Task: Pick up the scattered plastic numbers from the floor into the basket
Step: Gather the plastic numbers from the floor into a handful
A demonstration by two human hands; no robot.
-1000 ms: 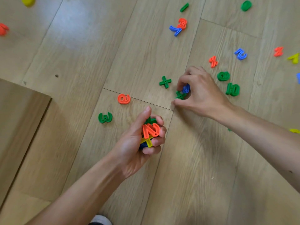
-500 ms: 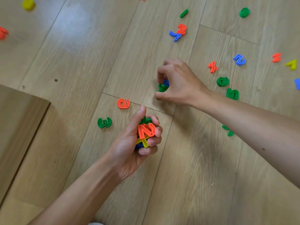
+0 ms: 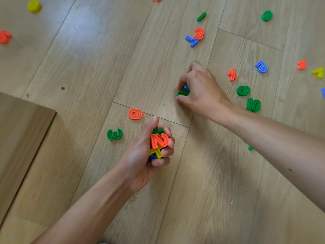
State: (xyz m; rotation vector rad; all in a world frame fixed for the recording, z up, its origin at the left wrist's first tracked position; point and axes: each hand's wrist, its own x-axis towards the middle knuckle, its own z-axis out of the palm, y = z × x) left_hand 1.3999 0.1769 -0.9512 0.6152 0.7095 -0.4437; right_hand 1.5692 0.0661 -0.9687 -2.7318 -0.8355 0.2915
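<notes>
My left hand (image 3: 146, 155) grips a bunch of plastic pieces, an orange 2 (image 3: 159, 140) on top with yellow, green and blue ones under it. My right hand (image 3: 200, 92) is down on the floor, its fingers curled round a green piece (image 3: 182, 92) and a blue one behind it. Loose on the floor lie an orange 9 (image 3: 135, 114), a green 3 (image 3: 114, 134), a green 10 (image 3: 253, 105), a green 0 (image 3: 243, 90), an orange 4 (image 3: 232, 74), a blue 2 (image 3: 261, 67) and several more. No basket is in view.
A light wooden board or furniture edge (image 3: 22, 131) fills the left side. More pieces lie far off: an orange 3 on a blue 7 (image 3: 195, 37), a green stroke (image 3: 201, 16), a yellow piece (image 3: 34, 5), an orange one (image 3: 5, 37).
My right hand moved left from beside the green 0 and 10 onto the green plus sign and closed its fingers on it, still carrying the earlier green and blue pieces. My left hand kept its handful.
</notes>
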